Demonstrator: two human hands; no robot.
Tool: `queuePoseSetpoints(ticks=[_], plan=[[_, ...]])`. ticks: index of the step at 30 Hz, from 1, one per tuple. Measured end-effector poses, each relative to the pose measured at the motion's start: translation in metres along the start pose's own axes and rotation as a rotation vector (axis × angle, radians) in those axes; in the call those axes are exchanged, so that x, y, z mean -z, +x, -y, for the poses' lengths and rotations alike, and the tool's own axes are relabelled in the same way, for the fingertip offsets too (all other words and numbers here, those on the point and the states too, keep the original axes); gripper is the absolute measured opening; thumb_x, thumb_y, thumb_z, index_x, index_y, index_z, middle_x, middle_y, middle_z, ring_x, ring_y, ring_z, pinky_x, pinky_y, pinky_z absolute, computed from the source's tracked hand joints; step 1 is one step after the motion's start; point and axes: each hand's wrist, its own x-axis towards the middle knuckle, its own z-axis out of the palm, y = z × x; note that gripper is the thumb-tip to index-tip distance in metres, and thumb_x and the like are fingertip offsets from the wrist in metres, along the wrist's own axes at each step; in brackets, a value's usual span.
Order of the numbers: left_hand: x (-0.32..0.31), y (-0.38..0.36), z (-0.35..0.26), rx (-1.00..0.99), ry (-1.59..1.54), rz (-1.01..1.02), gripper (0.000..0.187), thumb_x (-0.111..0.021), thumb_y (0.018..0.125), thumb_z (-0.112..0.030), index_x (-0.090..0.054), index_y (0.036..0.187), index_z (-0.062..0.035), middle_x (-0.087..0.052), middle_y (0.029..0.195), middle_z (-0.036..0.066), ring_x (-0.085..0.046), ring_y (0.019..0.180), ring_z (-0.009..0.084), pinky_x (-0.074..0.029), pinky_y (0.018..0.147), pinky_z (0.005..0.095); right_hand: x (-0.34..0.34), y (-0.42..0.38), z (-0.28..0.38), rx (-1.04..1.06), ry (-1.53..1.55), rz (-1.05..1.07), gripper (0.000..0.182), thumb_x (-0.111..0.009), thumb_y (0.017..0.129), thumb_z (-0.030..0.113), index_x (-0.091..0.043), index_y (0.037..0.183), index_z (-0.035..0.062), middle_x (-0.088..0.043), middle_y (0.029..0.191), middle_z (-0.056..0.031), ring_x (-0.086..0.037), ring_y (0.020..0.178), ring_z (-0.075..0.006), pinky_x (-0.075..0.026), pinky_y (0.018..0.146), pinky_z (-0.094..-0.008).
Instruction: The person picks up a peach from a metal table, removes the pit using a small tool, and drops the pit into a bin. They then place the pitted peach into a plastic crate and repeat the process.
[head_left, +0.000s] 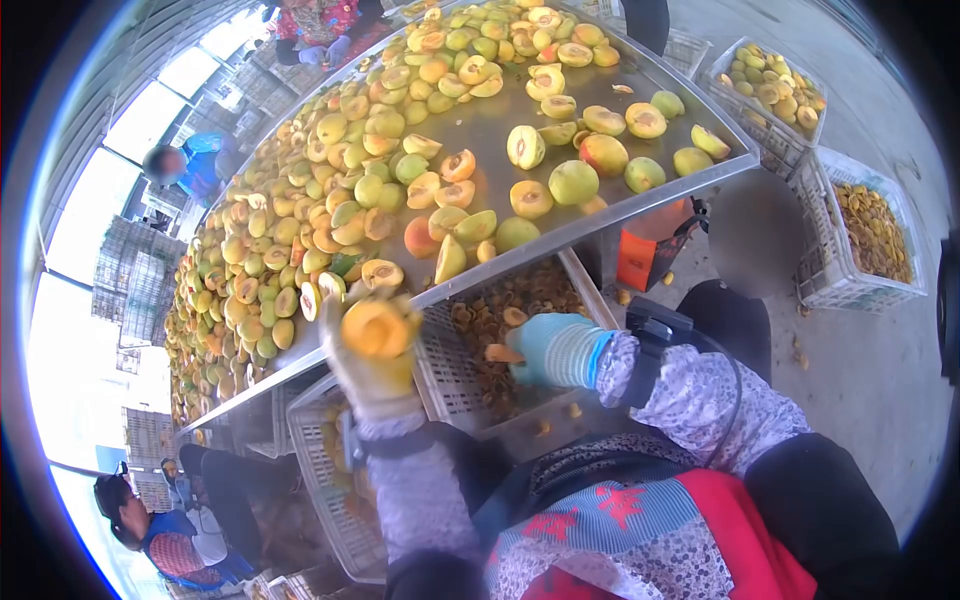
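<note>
My left hand [372, 365], in a blurred whitish-yellow glove, grips a peach half [378, 328] with its hollow, pitless cut side facing up to me. It is at the near edge of the metal table [610, 222]. Lower and to the right, my right hand [560, 350], in a light blue glove, is closed on a short orange-brown handle-like piece [503, 353]; the rest of it is hidden. That hand is above a white crate [450, 385] holding many brown peach pits [540, 290]. Whole and halved peaches [385, 125] cover much of the table.
Another white crate [310, 440] with fruit stands at my left knee. On the right floor are a crate of peaches [770, 85] and a crate of brownish pieces [870, 235]. An orange bag [645, 255] hangs beneath the table corner. Other people sit along the left and far sides.
</note>
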Motion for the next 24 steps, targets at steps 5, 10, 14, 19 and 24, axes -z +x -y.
queuePoseSetpoints(ticks=[5, 10, 14, 19, 24], plan=[[0.094, -0.044, -0.087, -0.097, 1.112, -0.68, 0.042, -0.058, 0.098, -0.033, -0.065, 0.114, 0.0049, -0.068, 0.103, 0.012, -0.066, 0.085, 0.0183, -0.054, 0.074, 0.0296, 0.014, -0.016, -0.003, -0.023, -0.098, 0.025, 0.035, -0.056, 0.093, 0.035, -0.07, 0.113, 0.0099, -0.071, 0.101, -0.0156, -0.069, 0.097, -0.0335, -0.053, 0.086, -0.0471], [0.075, 0.002, -0.08, -0.374, 1.31, -0.376, 0.058, -0.062, 0.094, -0.045, -0.06, 0.128, 0.0021, -0.066, 0.119, 0.017, -0.061, 0.107, 0.0229, -0.046, 0.094, 0.0347, 0.001, 0.002, -0.004, -0.07, -0.071, -0.057, 0.033, -0.054, 0.095, 0.035, -0.07, 0.109, 0.011, -0.072, 0.1, -0.0141, -0.069, 0.095, -0.0338, -0.053, 0.084, -0.0474], [0.014, 0.074, -0.034, -0.204, 2.028, -0.208, 0.064, -0.065, 0.088, -0.05, -0.058, 0.131, -0.0034, -0.061, 0.127, 0.024, -0.057, 0.119, 0.035, -0.044, 0.1, 0.0403, 0.002, 0.009, -0.011, -0.079, -0.044, -0.294, 0.032, -0.059, 0.09, 0.034, -0.064, 0.104, 0.0058, -0.07, 0.083, -0.017, -0.069, 0.084, -0.0363, -0.054, 0.075, -0.0493], [0.017, 0.093, 0.001, -0.212, 2.027, 0.094, 0.054, -0.07, 0.084, -0.04, -0.062, 0.125, -0.0052, -0.062, 0.123, 0.022, -0.059, 0.114, 0.0371, -0.046, 0.096, 0.0428, 0.009, 0.008, 0.001, -0.001, 0.129, -0.425, 0.033, -0.061, 0.09, 0.036, -0.063, 0.102, 0.0059, -0.071, 0.086, -0.0181, -0.069, 0.085, -0.0369, -0.054, 0.077, -0.0501], [-0.004, 0.056, 0.004, -0.325, 1.124, -0.036, 0.044, -0.072, 0.083, -0.023, -0.063, 0.123, -0.006, -0.06, 0.115, 0.012, -0.059, 0.103, 0.0248, -0.048, 0.092, 0.0335, -0.002, 0.024, 0.016, 0.283, 0.457, -0.732, 0.029, -0.06, 0.091, 0.033, -0.061, 0.105, 0.0076, -0.068, 0.083, -0.021, -0.066, 0.08, -0.0421, -0.053, 0.071, -0.0522]])
